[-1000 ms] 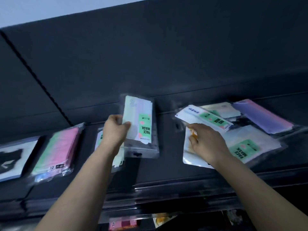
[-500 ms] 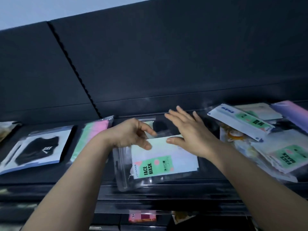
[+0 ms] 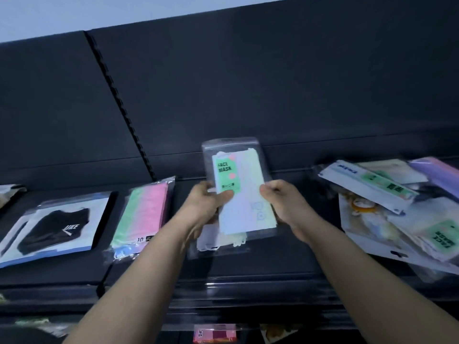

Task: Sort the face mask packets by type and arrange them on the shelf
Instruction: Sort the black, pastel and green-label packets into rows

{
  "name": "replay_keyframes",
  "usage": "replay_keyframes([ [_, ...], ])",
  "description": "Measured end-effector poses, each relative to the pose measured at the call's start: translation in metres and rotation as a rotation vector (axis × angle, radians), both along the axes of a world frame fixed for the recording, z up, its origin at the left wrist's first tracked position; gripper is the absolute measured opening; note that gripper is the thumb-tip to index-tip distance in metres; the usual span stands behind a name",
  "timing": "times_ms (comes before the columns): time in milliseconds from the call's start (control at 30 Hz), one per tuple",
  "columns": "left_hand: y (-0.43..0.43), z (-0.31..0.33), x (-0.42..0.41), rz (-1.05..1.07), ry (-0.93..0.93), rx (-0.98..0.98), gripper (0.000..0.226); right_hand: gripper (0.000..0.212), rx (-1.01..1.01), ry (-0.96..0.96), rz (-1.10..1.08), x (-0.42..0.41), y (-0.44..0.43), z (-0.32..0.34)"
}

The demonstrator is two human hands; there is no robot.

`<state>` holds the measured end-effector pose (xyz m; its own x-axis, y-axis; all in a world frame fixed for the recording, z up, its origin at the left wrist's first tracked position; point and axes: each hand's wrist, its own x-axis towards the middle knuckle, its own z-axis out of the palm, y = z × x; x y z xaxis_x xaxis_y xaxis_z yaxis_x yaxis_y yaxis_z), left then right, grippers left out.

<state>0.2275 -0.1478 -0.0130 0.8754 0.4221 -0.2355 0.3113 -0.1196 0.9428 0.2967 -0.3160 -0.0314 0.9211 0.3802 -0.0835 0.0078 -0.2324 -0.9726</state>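
1. Nearest you, your left hand (image 3: pixel 207 203) and right hand (image 3: pixel 282 203) each pinch one side edge of the clear face mask packet (image 3: pixel 238 192), fingers closed on it; it is held upright over the middle of the dark shelf (image 3: pixel 260 266).
2. The packet is a glossy, see-through rectangular pouch with pale, flat folded masks inside and a mint-green label reading "FACE MASK" with pink dots.
3. Just below it, a second clear packet (image 3: pixel 218 240) of white masks lies flat on the shelf, its loops showing at the edge.
4. To your left lie a soft pink-and-green striped packet (image 3: pixel 142 211) and, further left, a black mask packet (image 3: pixel 53 225) on a white card.
5. To your right, a loose pile of packets (image 3: pixel 397 209) overlaps at angles, shiny plastic with green labels, and a purple one at the far edge.
6. Behind everything stands the matte black back panel (image 3: pixel 273 90), smooth, with a notched vertical strip.
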Motion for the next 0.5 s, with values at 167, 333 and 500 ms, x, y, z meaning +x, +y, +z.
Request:
replay_keyframes([
  [167, 0.033, -0.025, 0.011, 0.117, 0.075, 0.361, 0.047, 0.021, -0.558, -0.387, -0.159, 0.026, -0.050, 0.000],
  [333, -0.002, -0.015, 0.025, 0.051, 0.251, 0.982, 0.087, 0.039, -1.120, -0.391, -0.292, 0.075, -0.135, 0.003],
  [500, -0.084, -0.015, 0.066, -0.257, 0.168, 0.758, 0.048, 0.043, -1.076, -0.340, -0.109, 0.076, -0.156, -0.008],
])
